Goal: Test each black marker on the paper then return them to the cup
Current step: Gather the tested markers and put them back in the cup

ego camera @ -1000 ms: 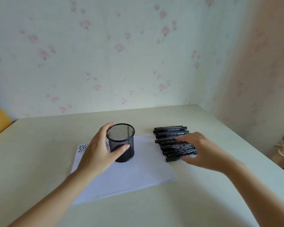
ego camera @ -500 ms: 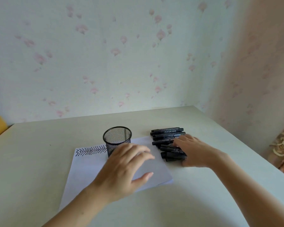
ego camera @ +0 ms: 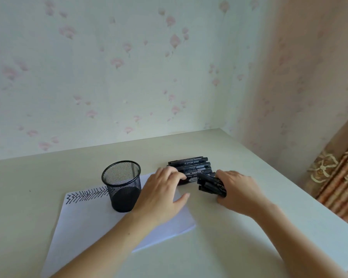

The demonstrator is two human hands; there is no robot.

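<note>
Head view, cup: the black mesh cup point(ego camera: 121, 186) stands upright and empty on the far part of the paper point(ego camera: 100, 223), its mouth open and clear, which I judge suits dropping markers straight in.
Head view, paper: the white sheet lies flat on the bench point(ego camera: 219, 247); a row of black zigzag test strokes point(ego camera: 86, 195) runs along its far edge, at nine o'clock from the cup, so testing looks done.
Head view, markers: the black markers point(ego camera: 191, 166) lie side by side on the bench at three o'clock from the cup, just off the sheet's far right corner, capped as far as I can tell; lined up that way they can be scooped together rather than one at a time.
Head view, right hand: the right hand point(ego camera: 238, 190) lies palm down at four o'clock from the pile, its fingers point(ego camera: 222, 174) curled over a bundle of markers point(ego camera: 211, 184) tipped off the row; the thumb is hidden.
Head view, left hand: the left hand point(ego camera: 161, 194) reaches across the sheet between cup and pile, palm down, fingers point(ego camera: 172, 173) together and touching the near end of the row, thumb spread toward three o'clock; it grips nothing that I can see, and seems to steady or push the row.
Step in hand: gathering the markers for return to the cup, in my judgement.
</note>
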